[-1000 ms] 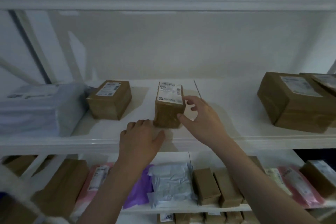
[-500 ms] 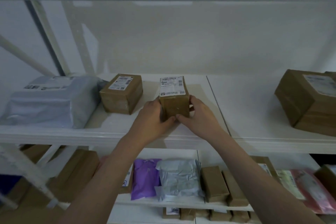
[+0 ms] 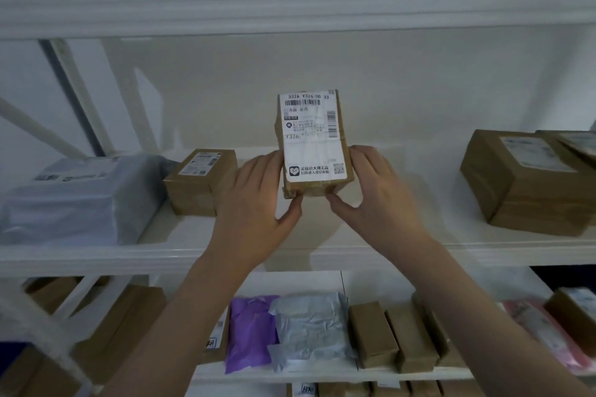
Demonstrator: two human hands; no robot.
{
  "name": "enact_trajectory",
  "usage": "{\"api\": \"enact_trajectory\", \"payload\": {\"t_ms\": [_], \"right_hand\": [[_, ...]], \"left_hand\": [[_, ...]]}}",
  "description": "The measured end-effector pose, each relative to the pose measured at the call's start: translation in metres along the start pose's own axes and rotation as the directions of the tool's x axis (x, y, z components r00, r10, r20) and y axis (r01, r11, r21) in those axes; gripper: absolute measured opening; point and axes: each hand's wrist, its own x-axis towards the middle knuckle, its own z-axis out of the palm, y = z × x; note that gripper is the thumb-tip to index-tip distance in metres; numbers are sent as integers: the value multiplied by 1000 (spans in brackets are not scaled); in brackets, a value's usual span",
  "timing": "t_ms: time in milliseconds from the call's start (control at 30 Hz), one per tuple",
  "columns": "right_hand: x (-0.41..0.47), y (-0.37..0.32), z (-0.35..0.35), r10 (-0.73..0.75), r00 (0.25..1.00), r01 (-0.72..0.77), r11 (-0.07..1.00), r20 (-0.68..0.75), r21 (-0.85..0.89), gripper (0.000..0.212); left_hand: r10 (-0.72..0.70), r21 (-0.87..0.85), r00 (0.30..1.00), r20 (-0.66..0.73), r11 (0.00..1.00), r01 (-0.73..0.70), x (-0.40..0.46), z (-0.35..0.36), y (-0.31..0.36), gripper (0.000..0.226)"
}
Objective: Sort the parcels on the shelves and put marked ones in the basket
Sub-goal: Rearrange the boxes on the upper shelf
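Note:
A small brown cardboard parcel (image 3: 312, 142) with a white shipping label is held up above the middle shelf (image 3: 387, 248), its label tilted toward me. My left hand (image 3: 258, 203) grips its left side and lower corner. My right hand (image 3: 374, 193) grips its right side and bottom edge. The label shows barcodes and printed text reading Y326. No basket is in view.
On the middle shelf sit a grey poly bag (image 3: 74, 196), a brown box (image 3: 200, 180) to the left, and a large brown box (image 3: 529, 180) at right. The lower shelf holds purple (image 3: 250, 332) and grey mailers (image 3: 309, 332), several brown boxes and pink bags (image 3: 545, 335).
Both hands closed around the parcel on the shelf, then lifted it and tipped its label up toward me. The view has moved closer.

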Motion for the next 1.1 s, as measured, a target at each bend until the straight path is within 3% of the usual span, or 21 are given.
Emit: {"api": "enact_trajectory", "payload": {"t_ms": [400,567,767,967,1100], "right_hand": [[-24,16,-20,35,999,-34,995,6,-98,58],[-44,34,-20,256,960,-272,948,113,166,65],[-55,82,-27,401,885,-451,863,234,226,57],[-59,131,-52,492,837,-525,846,238,97,62],[-67,149,-69,512,825,-525,851,241,-13,62]], "left_hand": [[-16,-35,996,83,999,19,-2,19,23,60],[-68,-149,975,212,984,101,-9,44,41,61],[-72,-185,939,336,973,141,4,83,74,57],[-39,-208,890,453,967,148,34,126,109,58],[-26,-203,889,457,970,133,45,146,133,51]]}}
